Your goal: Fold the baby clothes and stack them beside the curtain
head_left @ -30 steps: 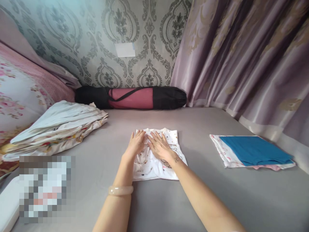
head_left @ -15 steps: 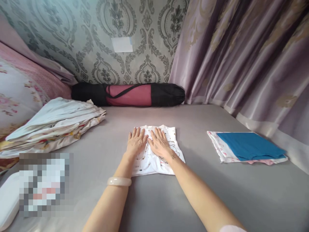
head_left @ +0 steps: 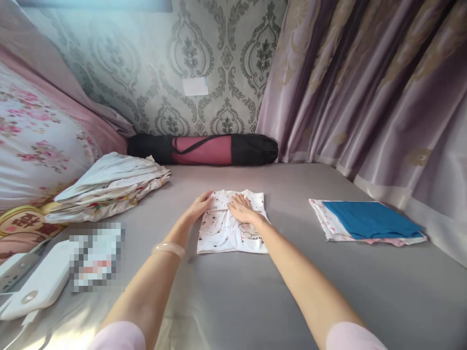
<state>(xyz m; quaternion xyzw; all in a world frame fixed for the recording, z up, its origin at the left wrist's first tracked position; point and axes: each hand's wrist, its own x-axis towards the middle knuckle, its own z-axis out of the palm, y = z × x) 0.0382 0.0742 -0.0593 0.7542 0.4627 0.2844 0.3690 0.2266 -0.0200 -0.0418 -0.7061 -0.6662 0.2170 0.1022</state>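
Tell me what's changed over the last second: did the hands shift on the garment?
The left hand slid out from the middle to the white garment's left edge; the right hand stays flat on its upper middle. Nothing was gripped or let go. The garment, the blue stack at right and the folded bedding at left lie as before.

A folded garment lay mid-bed, both hands on its far edge. A folded stack sat toward the right edge, a sheet pile toward the left, and a rolled bag along the far edge.
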